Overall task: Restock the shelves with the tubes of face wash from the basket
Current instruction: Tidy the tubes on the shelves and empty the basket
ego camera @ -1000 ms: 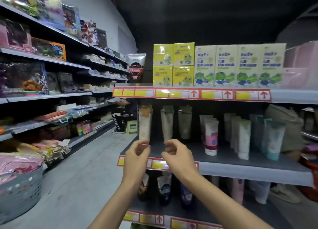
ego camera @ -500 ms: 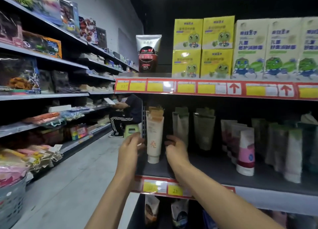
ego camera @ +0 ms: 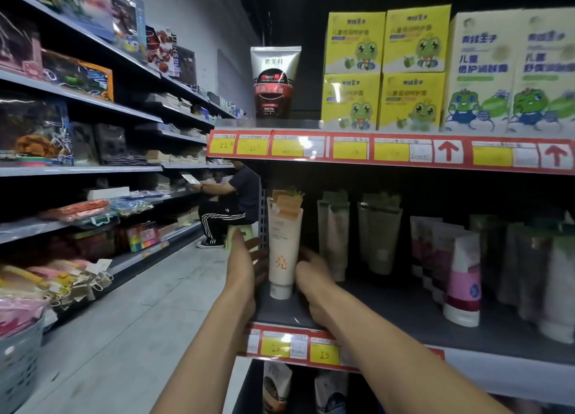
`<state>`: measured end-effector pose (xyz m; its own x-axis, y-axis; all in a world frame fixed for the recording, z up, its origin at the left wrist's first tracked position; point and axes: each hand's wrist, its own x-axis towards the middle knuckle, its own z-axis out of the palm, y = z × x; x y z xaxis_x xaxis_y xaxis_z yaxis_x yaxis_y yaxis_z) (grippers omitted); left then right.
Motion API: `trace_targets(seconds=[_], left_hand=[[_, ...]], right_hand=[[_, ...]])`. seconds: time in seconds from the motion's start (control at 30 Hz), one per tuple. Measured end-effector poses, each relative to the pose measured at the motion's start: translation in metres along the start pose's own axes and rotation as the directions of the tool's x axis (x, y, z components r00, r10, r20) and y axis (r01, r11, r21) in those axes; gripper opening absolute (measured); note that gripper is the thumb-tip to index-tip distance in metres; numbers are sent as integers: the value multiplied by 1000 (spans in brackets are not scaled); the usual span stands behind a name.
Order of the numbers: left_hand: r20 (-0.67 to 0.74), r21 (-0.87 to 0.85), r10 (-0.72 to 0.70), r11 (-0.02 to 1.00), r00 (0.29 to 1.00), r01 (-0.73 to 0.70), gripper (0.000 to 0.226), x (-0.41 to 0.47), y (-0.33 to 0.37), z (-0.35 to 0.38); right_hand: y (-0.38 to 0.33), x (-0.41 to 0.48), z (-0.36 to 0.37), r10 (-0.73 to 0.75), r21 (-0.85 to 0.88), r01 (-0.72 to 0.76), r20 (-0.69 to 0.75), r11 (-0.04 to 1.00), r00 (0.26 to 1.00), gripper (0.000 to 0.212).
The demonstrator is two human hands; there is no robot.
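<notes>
A white face wash tube (ego camera: 283, 248) with an orange top stands cap-down at the left end of the dark middle shelf (ego camera: 389, 314). More tubes of the same kind are lined up behind it. My left hand (ego camera: 245, 267) is beside the tube's left side with the fingers spread. My right hand (ego camera: 314, 276) rests against its lower right side, fingers loosely curled. Neither hand is lifting the tube. The grey basket (ego camera: 15, 367) shows at the bottom left edge, with pink packs in it.
Green tubes (ego camera: 334, 236) and pink-and-white tubes (ego camera: 460, 276) fill the same shelf to the right. Above stand a black-and-red tube (ego camera: 273, 83) and yellow boxes (ego camera: 382, 68). A person (ego camera: 230, 202) sits on a stool down the aisle. Stocked shelving (ego camera: 77, 171) lines the left side.
The view has closed in on the shelf's left end. Both hands have moved forward from in front of the shelf edge to either side of the white and orange tube.
</notes>
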<state>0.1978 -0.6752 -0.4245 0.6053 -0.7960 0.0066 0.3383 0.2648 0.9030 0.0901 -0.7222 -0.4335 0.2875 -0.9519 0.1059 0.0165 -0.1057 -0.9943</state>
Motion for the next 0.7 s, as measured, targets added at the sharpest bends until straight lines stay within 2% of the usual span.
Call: trace_targets(seconds=[0.17,0.7], left_hand=[[5,82,6,997,1000,-6,81,-3,-2,3],[24,111,11,994,1000,-13,95,6,-6,1]], right_hand=[[2,0,1,15,11,-15,14,1000,1000,36],[3,-1,-6,-28,-54,26,-40,998,999,32]])
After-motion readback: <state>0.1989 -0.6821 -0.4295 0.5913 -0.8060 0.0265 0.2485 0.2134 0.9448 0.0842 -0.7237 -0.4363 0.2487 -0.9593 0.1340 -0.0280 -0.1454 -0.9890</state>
